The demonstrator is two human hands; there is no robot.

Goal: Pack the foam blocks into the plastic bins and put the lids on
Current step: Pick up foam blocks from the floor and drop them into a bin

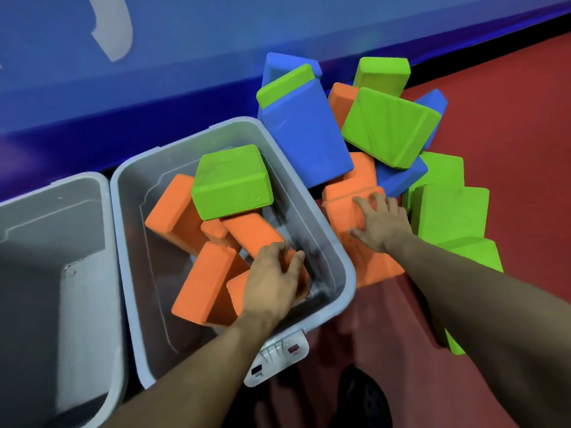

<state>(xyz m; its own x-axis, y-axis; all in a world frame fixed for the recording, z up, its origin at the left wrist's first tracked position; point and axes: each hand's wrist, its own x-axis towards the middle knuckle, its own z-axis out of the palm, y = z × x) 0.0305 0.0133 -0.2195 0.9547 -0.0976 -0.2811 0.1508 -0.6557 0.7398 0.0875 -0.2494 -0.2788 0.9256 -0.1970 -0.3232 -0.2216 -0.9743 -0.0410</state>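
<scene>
A clear plastic bin (321, 211) stands in the middle and holds several orange foam blocks (173, 208) with one green block (231, 180) on top. My left hand (275, 279) is inside the bin near its front right corner, fingers curled round an orange block (239, 288). To the right of the bin, my right hand (381, 222) lies with spread fingers on an orange block (346, 211) at the edge of a pile. That pile has blue blocks (306, 131), green blocks (389, 125) and more orange ones.
A second clear bin (106, 242) stands at the left, with no blocks visible inside. A blue padded wall (154, 72) runs behind the bins. The floor is red matting (525, 134). A latch handle (278, 356) sticks out from the middle bin's near end.
</scene>
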